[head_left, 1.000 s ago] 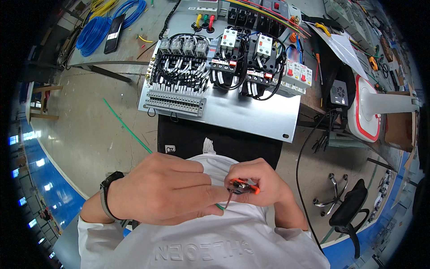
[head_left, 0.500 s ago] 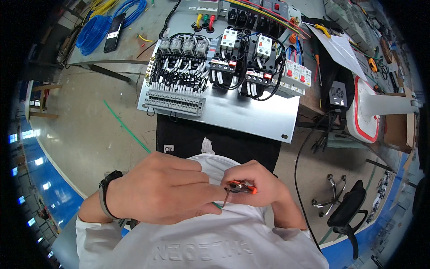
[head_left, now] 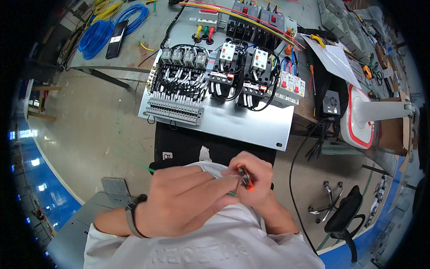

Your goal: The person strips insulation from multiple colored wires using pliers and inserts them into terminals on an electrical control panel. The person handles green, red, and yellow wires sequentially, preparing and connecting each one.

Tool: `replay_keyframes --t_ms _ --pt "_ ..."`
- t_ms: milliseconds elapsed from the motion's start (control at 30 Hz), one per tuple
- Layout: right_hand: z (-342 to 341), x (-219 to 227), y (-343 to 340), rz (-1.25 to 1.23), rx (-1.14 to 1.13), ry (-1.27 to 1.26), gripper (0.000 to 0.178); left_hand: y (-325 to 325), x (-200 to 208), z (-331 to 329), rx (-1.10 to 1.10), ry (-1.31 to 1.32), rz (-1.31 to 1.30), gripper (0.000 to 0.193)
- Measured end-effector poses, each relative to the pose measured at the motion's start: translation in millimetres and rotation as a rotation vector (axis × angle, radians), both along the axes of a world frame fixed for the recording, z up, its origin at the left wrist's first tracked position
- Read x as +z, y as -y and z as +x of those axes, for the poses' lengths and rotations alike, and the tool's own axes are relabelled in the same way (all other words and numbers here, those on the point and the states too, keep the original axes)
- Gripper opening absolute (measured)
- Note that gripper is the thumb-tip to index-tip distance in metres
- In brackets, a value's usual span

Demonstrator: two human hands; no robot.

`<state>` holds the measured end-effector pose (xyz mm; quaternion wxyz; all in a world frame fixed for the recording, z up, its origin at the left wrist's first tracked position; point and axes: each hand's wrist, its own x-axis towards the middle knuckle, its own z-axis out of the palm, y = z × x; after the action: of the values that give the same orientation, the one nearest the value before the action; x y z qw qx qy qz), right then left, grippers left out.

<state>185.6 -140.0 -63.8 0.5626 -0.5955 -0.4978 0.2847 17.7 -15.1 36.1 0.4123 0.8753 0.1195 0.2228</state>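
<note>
My left hand (head_left: 181, 197) is closed round a green wire (head_left: 231, 194). The wire's stripped copper end shows past the fingertips, and its other length trails out blurred on the far left side of the hand. Against it, my right hand (head_left: 260, 181) grips small pliers with orange handles (head_left: 245, 177), their dark metal head tilted by the copper. Whether the jaws bite on the strands cannot be made out. Both hands meet in front of my white shirt, nearer to me than a metal mounting plate (head_left: 251, 130) that carries wired electrical parts.
Relays (head_left: 183, 57), contactors (head_left: 227, 53), breakers (head_left: 291, 85) and a terminal strip (head_left: 174, 111) fill the plate. Blue wire coils (head_left: 95, 38) and a phone (head_left: 116, 39) lie on the bench at left. A black cable (head_left: 291, 179) hangs at right, near a swivel chair (head_left: 345, 208).
Both hands have shifted slightly to the right, still together. The pliers have turned to a steeper angle, and the wire's trailing length has swung into a blur.
</note>
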Motion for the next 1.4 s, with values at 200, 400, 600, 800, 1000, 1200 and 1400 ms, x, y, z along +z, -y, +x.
replay_keyframes --t_ms 200,400,600,800,1000,1200,1400 --pt "-1.5 -18.8 -20.1 0.164 -0.35 0.214 0.029 16.4 -3.9 15.2 0.147 0.037 -0.084 0.029" --pt "20.5 -1.8 -11.0 0.037 0.004 0.093 0.032 3.0 -9.0 9.8 0.102 0.072 -0.078 0.029" --pt "29.0 3.6 -7.0 -0.012 0.069 0.115 0.031 -0.2 -9.2 9.3 0.057 0.085 -0.076 0.03" --pt "39.3 6.3 -7.1 -0.034 0.174 0.069 0.02 -1.8 -8.6 10.5 0.028 0.082 -0.093 0.03" --pt "42.0 -0.7 -4.5 -0.024 0.184 0.111 0.024 -0.6 -13.3 10.1 0.027 0.108 -0.084 0.031" --pt "39.8 3.0 -2.1 -0.103 0.143 0.073 0.029 -4.4 -12.7 9.8 0.013 0.067 -0.058 0.031" --pt "35.7 6.0 -2.5 -0.129 0.151 0.016 0.027 -7.9 -13.4 10.1 0.025 0.085 -0.061 0.03"
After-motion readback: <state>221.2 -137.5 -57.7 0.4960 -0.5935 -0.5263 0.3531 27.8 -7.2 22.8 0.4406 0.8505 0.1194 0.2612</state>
